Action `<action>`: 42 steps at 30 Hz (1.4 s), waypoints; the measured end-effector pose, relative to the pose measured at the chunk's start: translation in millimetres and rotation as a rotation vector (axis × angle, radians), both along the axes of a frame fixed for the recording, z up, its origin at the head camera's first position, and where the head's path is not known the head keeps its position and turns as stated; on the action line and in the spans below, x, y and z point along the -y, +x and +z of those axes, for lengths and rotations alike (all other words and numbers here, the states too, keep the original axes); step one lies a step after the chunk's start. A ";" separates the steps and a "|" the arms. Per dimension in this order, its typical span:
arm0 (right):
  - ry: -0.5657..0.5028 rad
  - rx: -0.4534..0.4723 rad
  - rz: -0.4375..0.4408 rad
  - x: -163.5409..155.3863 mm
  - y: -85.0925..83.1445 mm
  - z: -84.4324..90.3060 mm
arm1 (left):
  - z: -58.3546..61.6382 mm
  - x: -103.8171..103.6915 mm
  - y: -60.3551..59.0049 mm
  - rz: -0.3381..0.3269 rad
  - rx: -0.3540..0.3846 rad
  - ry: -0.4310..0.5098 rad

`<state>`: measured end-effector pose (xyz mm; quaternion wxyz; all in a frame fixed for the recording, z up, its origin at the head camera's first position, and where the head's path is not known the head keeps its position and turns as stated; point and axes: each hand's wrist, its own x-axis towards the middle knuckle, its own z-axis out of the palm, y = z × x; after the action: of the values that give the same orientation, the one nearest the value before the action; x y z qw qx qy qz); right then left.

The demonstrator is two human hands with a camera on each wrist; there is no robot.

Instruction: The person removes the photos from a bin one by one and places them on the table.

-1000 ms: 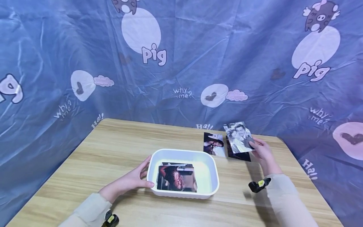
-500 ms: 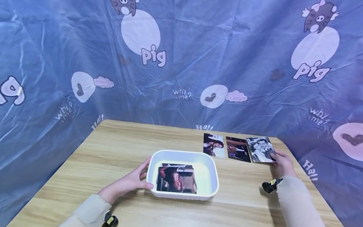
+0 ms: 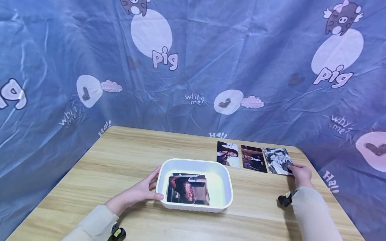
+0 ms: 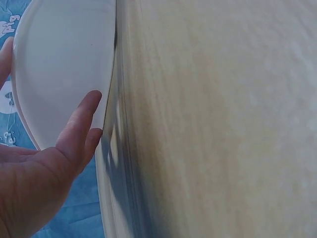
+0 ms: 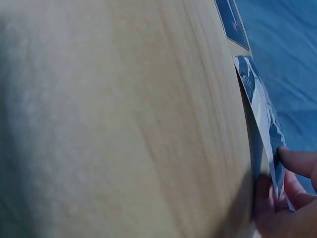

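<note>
A white tray (image 3: 229, 190) stands mid-table with a colour photo (image 3: 187, 190) lying on others inside it. My left hand (image 3: 141, 192) rests flat against the tray's left wall (image 4: 64, 69), fingers (image 4: 81, 124) straight. Three photos lie in a row at the back right: a portrait (image 3: 227, 154), a dark one (image 3: 253, 159) and a black-and-white one (image 3: 277, 160). My right hand (image 3: 300, 174) pinches the black-and-white photo (image 5: 260, 104) at its near right corner, thumb (image 5: 297, 161) on top. That corner sits slightly off the wood.
The wooden table (image 3: 120, 157) is walled in by a blue printed cloth (image 3: 193, 67) on three sides. The table's right edge (image 3: 328, 194) runs close to my right hand. Bare wood lies left of the tray and in front of it.
My right hand carried the black-and-white photo from above the dark photo to the right and lowered it onto the table beside it. The left hand and tray stayed put.
</note>
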<state>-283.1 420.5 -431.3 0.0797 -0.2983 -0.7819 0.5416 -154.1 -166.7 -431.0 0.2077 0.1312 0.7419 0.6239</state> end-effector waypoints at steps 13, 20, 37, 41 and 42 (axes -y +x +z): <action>0.030 0.026 0.167 6.2 0.3 14.7 | -2.2 0.0 -0.7 -0.004 -0.004 -0.004; -0.080 0.000 0.263 41.6 -1.1 39.3 | -1.4 1.3 0.0 0.002 0.002 -0.010; 0.054 -0.192 0.763 174.4 16.6 65.7 | -3.4 0.4 1.2 0.005 -0.002 -0.001; 0.052 -0.251 0.929 202.7 27.3 60.6 | -2.0 0.3 0.7 0.005 -0.007 -0.001; 0.040 -0.268 0.974 209.4 30.3 59.4 | -1.7 0.3 0.6 0.006 -0.007 -0.002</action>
<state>-252.8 211.1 -371.9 -0.0770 0.1750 -0.8233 0.5345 -153.5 -167.0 -432.7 0.2033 0.1310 0.7437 0.6232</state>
